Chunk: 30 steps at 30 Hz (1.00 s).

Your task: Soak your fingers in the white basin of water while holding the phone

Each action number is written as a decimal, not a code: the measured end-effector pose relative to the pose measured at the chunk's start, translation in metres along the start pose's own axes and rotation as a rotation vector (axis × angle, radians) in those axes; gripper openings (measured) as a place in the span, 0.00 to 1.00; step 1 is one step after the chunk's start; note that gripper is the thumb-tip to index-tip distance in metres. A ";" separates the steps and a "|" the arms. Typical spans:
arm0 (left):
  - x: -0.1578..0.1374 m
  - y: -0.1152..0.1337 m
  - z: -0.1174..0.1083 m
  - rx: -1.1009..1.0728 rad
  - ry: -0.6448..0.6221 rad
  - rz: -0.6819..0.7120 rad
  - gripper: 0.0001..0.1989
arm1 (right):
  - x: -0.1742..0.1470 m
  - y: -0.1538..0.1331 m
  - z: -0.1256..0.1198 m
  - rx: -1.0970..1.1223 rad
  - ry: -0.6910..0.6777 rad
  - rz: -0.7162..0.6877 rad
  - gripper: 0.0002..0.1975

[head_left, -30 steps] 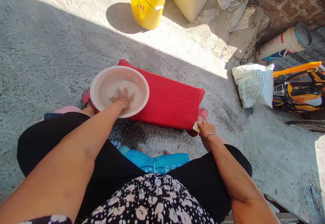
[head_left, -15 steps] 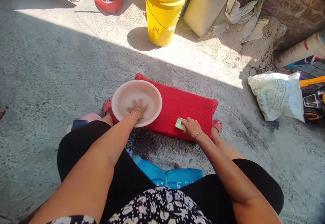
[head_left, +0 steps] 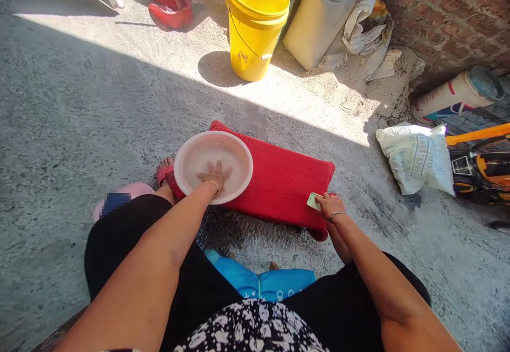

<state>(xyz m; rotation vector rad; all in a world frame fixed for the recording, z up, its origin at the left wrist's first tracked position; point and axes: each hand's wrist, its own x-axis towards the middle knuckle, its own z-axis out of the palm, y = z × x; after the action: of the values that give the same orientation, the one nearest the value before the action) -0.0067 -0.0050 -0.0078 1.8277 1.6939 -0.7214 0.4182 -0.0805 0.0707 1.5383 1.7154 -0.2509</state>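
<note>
A red, towel-like mat (head_left: 279,176) lies in front of me between my feet, its right end bent down at the near corner. On its left end stands a round whitish-pink basin (head_left: 179,166) with cloudy water. My left hand (head_left: 215,176) is in the basin, open, fingers spread under the water, palm down. At the mat's right end my right hand (head_left: 331,204) is closed on a pale green scrubbing brush (head_left: 314,201), pressed against the mat. Any bristles of the brush are hidden beneath it.
Beyond the mat stands a yellow bucket (head_left: 255,43). A red dustpan (head_left: 171,17) lies further left, and a full sack (head_left: 314,22) leans behind the bucket. At right are a white bag (head_left: 416,158), an orange-and-black machine (head_left: 484,168) and a brick wall (head_left: 450,17). A blue padded seat (head_left: 263,283) is below me.
My right hand has slid the brush rightward along the mat to its right end. The mat's near right corner now hangs lower. My left hand stays in the basin. The view has shifted slightly.
</note>
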 end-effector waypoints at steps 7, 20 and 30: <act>-0.008 0.000 -0.005 -0.046 0.012 -0.005 0.51 | 0.025 0.023 -0.027 0.026 -0.005 0.068 0.19; -0.001 0.002 -0.001 0.057 -0.031 -0.105 0.59 | 0.153 -0.172 -0.204 0.295 0.388 -0.310 0.19; -0.001 0.003 -0.005 0.079 -0.015 -0.118 0.57 | 0.155 -0.029 -0.122 0.322 0.217 0.011 0.24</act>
<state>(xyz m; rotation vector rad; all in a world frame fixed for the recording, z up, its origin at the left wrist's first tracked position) -0.0040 -0.0020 -0.0033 1.7814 1.7986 -0.8604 0.3496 0.1041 0.0384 1.8649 1.9038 -0.3811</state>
